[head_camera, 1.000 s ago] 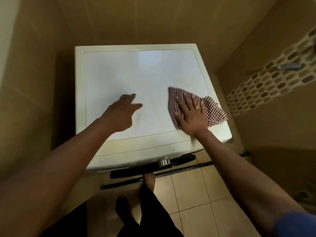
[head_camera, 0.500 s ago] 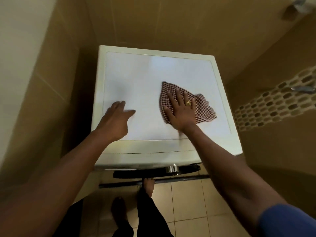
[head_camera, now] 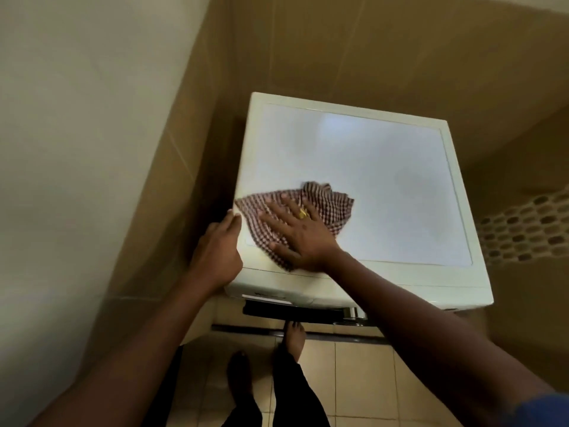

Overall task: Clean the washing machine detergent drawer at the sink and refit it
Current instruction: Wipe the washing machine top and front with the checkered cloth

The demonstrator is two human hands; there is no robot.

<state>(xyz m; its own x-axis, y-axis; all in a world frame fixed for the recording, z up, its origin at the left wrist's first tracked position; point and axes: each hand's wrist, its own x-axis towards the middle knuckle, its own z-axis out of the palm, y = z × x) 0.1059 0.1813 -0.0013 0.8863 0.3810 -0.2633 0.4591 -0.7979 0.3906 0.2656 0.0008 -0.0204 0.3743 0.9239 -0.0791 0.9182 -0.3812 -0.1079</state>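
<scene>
- Washer [head_camera: 385, 180] stands in a tiled corner, white top up
- Checked cloth [head_camera: 335, 204] lies on the top's near left part, reaching the left edge
- Right hand [head_camera: 298, 232] presses flat on the cloth, fingers [head_camera: 277, 221] spread
- Left hand [head_camera: 218, 251] rests at the washer's left edge, just beside the cloth, fingers together

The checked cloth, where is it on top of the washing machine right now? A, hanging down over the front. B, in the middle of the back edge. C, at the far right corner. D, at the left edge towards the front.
D: the checked cloth lies at the left edge of the washing machine top, towards the front, under the flat right hand.
</scene>
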